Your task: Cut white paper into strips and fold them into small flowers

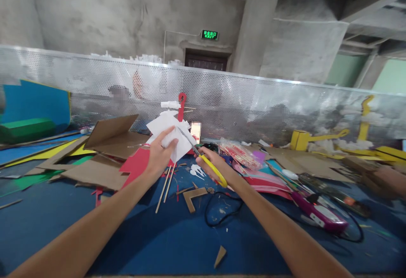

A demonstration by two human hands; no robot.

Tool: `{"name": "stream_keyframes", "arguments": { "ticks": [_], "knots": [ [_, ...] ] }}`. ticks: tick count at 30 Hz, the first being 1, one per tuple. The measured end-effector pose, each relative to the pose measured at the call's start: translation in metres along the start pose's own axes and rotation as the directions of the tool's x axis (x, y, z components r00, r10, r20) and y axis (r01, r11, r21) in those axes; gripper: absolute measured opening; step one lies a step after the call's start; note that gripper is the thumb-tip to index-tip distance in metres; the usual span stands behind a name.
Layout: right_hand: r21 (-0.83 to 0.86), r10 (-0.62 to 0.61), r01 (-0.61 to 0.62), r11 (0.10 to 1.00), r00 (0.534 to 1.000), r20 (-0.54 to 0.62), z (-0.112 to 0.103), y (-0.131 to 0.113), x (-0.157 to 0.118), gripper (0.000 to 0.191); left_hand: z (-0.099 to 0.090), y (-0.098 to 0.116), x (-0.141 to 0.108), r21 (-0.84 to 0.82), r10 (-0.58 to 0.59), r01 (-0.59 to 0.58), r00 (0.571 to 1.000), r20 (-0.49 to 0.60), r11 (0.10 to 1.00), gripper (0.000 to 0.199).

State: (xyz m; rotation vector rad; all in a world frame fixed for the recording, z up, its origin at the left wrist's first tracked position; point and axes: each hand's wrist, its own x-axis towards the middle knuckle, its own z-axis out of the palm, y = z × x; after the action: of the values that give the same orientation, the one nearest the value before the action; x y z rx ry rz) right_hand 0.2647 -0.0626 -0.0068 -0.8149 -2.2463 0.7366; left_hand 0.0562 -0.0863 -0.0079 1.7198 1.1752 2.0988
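Observation:
A white sheet [182, 146] is pinched between the thumb and fingers of my left hand [160, 151], raised above the table. My right hand [213, 163] grips yellow-handled scissors [215, 171], whose blades point up and left and lie against the sheet near its top. More white pieces [168, 113] show behind the sheet. Two thin wooden sticks [166, 188] lie just below it. Red sheets [135, 163] are partly hidden behind my left hand and forearm.
Cardboard pieces [95, 172] and blue board [36, 104] fill the left. A purple tool [320, 215], a black cable [207, 216] and bagged sticks [237, 153] lie rightward. A perforated metal barrier [237, 96] runs behind. Another person's hand [391, 180] is at far right.

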Motion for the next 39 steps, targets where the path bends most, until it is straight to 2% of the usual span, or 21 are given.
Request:
{"name": "stream_keyframes", "arguments": {
  "ticks": [6,11,18,24,31,39],
  "knots": [
    [-0.002,0.027,-0.027,1.0,0.997,0.07,-0.006,-0.016,-0.008,0.041,-0.001,0.002,0.0,0.016,-0.009,0.009,1.0,-0.011,1.0,0.043],
    [0.013,0.057,-0.059,0.998,0.994,0.09,-0.004,-0.027,-0.013,0.04,0.0,0.004,-0.001,0.03,-0.002,0.0,0.999,0.045,1.0,0.044],
    [0.04,0.075,-0.077,0.996,0.996,0.045,-0.002,-0.02,-0.009,0.042,0.003,0.003,-0.003,0.012,-0.01,0.009,0.991,0.136,1.0,0.048],
    [0.008,0.102,-0.103,0.995,0.994,0.044,-0.002,-0.012,-0.002,0.045,0.003,0.001,-0.003,0.039,0.021,-0.027,0.989,0.148,0.999,0.047],
    [0.025,0.075,-0.074,0.997,0.997,-0.036,0.004,-0.001,0.002,0.044,0.003,0.003,-0.004,0.07,0.029,-0.041,0.986,0.165,0.997,0.045],
    [0.037,0.131,-0.13,0.991,0.99,-0.046,0.0,-0.008,-0.002,0.037,0.004,0.003,-0.005,0.056,0.0,-0.009,0.988,0.156,0.998,0.045]
  ]
}}
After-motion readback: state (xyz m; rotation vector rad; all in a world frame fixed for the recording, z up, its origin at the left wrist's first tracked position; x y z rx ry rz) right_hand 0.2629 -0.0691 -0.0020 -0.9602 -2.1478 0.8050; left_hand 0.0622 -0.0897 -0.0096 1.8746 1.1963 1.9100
